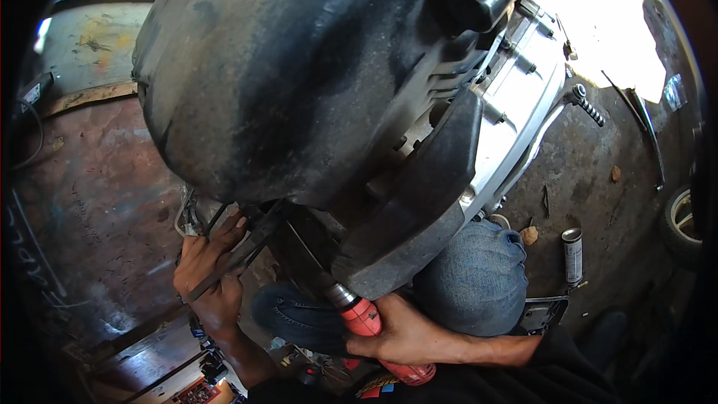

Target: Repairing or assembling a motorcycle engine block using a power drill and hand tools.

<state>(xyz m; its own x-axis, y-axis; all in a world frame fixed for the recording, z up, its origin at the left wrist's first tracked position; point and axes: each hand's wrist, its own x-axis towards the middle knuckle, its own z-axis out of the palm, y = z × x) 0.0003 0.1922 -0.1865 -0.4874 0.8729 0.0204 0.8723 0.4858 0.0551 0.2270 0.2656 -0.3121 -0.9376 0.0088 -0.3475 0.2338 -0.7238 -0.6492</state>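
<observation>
My right hand (404, 333) is wrapped round the grip of a red cordless drill (362, 317). Its silver chuck (341, 295) points up and to the left, and a long thin bit (303, 245) runs from it toward the underside of a scooter's black plastic body panel (277, 67). On the left, my left hand (209, 269) is closed at the panel's lower edge, with a flat black strip (243, 254) crossing over its fingers. Wires (191, 213) hang beside those fingers. The tip of the bit is hidden under the panel.
The scooter's silver engine casing (516, 97) leans at the upper right. A ratchet handle (591, 108), long metal bars (651, 138), a spray can (573, 256) and a small wheel (684, 217) lie on the floor to the right. A scuffed reddish-brown board (90, 217) stands left.
</observation>
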